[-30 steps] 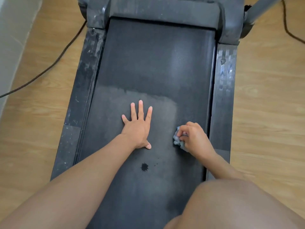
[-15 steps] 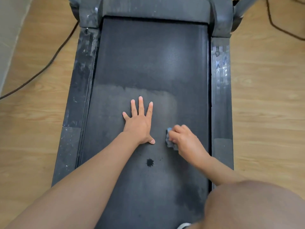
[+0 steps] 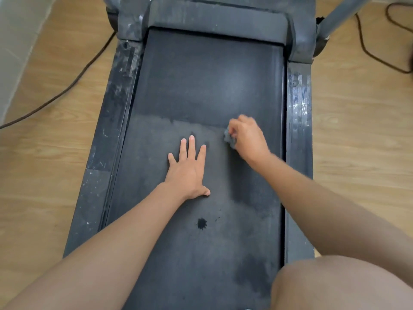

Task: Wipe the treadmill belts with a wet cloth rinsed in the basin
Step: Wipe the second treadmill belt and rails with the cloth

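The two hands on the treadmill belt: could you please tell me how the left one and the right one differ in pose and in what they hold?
The left hand lies flat and open, fingers spread, holding nothing; the right hand is curled shut around a grey cloth. The left hand sits mid-belt; the right is farther forward, nearer the right rail. Both rest on the treadmill belt.

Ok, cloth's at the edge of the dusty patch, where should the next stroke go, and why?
Probably draw the right hand and cloth leftward along the belt, above the flat left hand: that band looks paler and dusty, while the strip beneath the right forearm is already dark.
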A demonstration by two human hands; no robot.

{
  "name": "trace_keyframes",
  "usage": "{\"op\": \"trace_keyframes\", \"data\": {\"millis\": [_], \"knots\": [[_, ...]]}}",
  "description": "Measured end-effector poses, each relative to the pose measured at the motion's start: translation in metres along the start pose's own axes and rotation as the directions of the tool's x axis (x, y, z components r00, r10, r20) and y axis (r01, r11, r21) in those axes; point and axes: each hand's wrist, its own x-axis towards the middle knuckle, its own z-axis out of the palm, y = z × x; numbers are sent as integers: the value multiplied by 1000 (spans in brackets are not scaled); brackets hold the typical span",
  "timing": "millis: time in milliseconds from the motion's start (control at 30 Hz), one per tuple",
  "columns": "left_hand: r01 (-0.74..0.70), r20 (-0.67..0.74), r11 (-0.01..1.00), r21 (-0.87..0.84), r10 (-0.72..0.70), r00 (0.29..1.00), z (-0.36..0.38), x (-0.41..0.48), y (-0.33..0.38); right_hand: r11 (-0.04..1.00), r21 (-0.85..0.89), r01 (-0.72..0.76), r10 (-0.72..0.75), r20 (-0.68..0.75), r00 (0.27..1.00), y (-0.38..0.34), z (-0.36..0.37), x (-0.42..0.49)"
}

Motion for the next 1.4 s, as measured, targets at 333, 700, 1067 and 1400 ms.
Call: {"op": "trace_keyframes", "data": {"millis": [333, 700, 1067, 1400], "knots": [[80, -54, 996, -48, -83, 995, 38, -50, -57, 965, 121, 232, -252, 200, 947, -6, 20, -90], [104, 56, 994, -41, -101, 993, 39, -46, -54, 995, 102, 21, -28, 72, 997, -19, 13, 5], [94, 25, 994, -49, -93, 995, 37, -47, -57, 945, 77, 318, -327, 273, 905, -17, 26, -67], [92, -89, 978, -189, -110, 990, 28, -55, -79, 997, -43, 62, -55, 144, 988, -36, 10, 31]]}}
